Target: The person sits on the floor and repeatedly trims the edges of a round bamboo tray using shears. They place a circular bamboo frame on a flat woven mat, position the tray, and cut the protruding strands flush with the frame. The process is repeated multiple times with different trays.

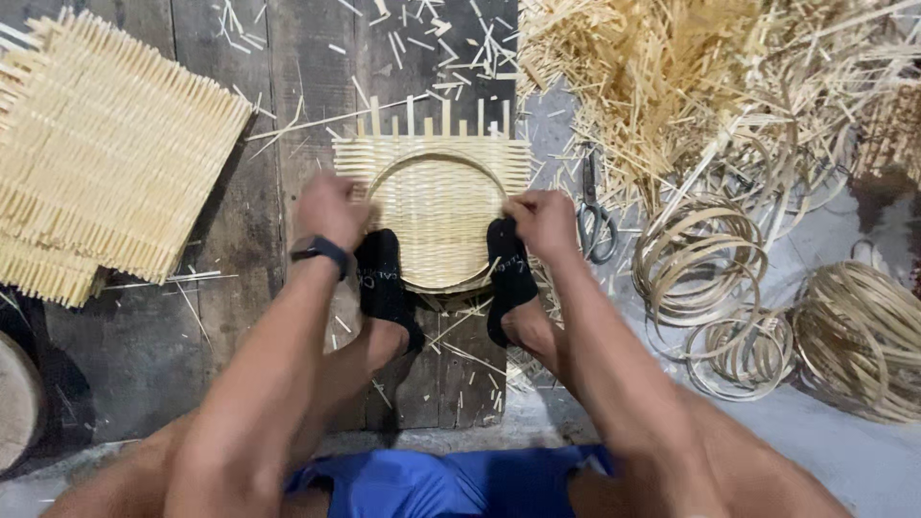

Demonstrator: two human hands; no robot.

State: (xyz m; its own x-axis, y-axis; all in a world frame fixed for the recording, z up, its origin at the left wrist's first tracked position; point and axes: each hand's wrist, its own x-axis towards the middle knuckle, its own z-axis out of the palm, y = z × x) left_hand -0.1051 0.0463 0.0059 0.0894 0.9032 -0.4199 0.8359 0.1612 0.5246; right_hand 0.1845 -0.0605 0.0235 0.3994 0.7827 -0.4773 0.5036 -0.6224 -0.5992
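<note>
A square mat of pale woven bamboo strips lies at the centre of the frame on a floor of dark wooden planks, with a round bamboo hoop pressed onto it so that the weave dishes inward. The left hand is closed on the hoop's left edge and the right hand is closed on its right edge; the fingertips curl under and cannot be made out, so the exact pinch is unclear. The two hands are well apart, one on each side of the mat. Two feet in black socks rest on the mat's near edge and hide that part of the weave. A black wristband sits on the left wrist.

At the upper left, a stack of finished woven mats is cut off by the frame edge. A pair of grey scissors lies just right of the right hand, its tips lost among loose slivers. A heap of bamboo offcuts fills the upper right, and coils of thin bamboo hoops lie at the right, one bundle cropped by the edge. Blue shorts show at the bottom; a rounded object at the lower left is too cut off to identify.
</note>
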